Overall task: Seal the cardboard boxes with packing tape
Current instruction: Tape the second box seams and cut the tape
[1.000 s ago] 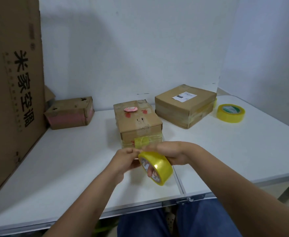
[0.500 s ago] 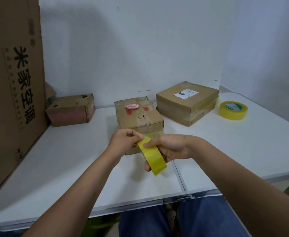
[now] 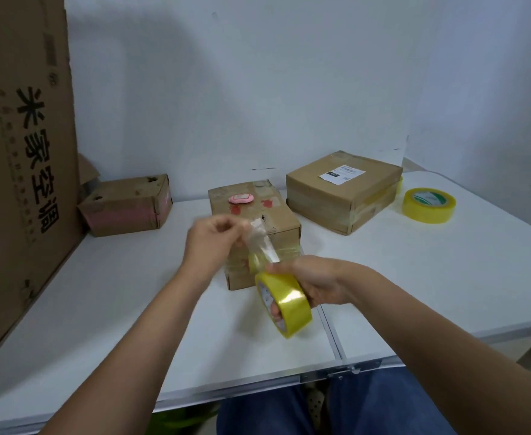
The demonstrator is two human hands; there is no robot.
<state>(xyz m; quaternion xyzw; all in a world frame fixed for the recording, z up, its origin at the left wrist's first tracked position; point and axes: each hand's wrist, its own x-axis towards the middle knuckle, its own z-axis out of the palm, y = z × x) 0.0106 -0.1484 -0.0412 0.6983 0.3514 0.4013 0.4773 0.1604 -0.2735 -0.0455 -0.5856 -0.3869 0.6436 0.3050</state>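
My right hand (image 3: 316,282) grips a yellow roll of packing tape (image 3: 284,304) in front of the middle cardboard box (image 3: 276,215). My left hand (image 3: 214,238) pinches the loose end of a clear tape strip (image 3: 262,243) that runs from the roll up and to the left, over the box's near face. A small pink object (image 3: 241,198) lies on top of this box. Bands of tape show across the box's front.
A small worn box (image 3: 129,205) sits at the back left next to a tall printed carton (image 3: 22,152). A larger labelled box (image 3: 342,189) and a second yellow tape roll (image 3: 429,205) lie at the back right on the white table (image 3: 430,271).
My left hand has pulled the tape end up and away from the roll, so a longer strip is drawn out. The roll stayed in my right hand, low and in front of the box.
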